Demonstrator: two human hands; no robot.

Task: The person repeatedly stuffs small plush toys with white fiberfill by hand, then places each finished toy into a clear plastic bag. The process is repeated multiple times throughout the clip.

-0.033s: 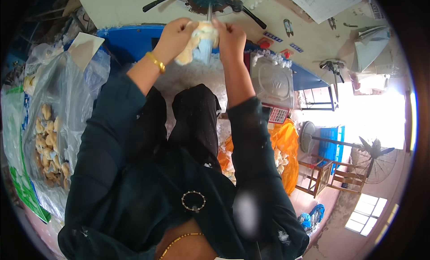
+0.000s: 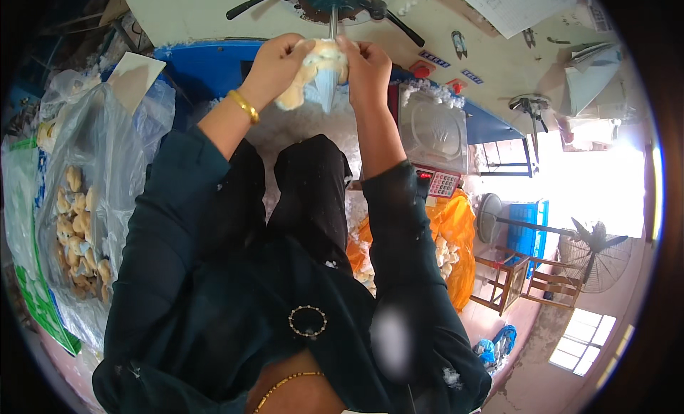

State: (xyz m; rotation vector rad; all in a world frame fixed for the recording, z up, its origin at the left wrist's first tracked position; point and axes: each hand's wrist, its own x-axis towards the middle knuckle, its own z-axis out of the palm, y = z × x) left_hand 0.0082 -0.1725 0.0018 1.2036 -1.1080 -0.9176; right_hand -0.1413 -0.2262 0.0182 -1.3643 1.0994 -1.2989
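A small tan plush toy [image 2: 291, 97] with a light-blue part hangs at the end of a thin metal tube [image 2: 333, 22]. The tube sticks out toward me from a round dark fitting [image 2: 342, 1] on a pale panel. My left hand [image 2: 276, 68] pinches the toy's left side, thumb and fingers closed. On its other side my right hand [image 2: 368, 65] grips the upper edge close to the tube, also closed. The toy covers the tube's tip, so how far it sits on it is hidden. White stuffing fluff [image 2: 313, 136] lies below the hands.
Dark levers [image 2: 399, 28] flank the fitting. Snips [image 2: 458, 45] and red buttons [image 2: 422, 70] are at the right. A clear bag [image 2: 117, 164] at my left contains several tan plush toys. At my right are a keypad scale [image 2: 443, 184] and an orange bag [image 2: 459, 221] of plush pieces.
Both hands and the plush toy have shifted slightly down, toward me. The light-blue part now hangs narrower and more pointed.
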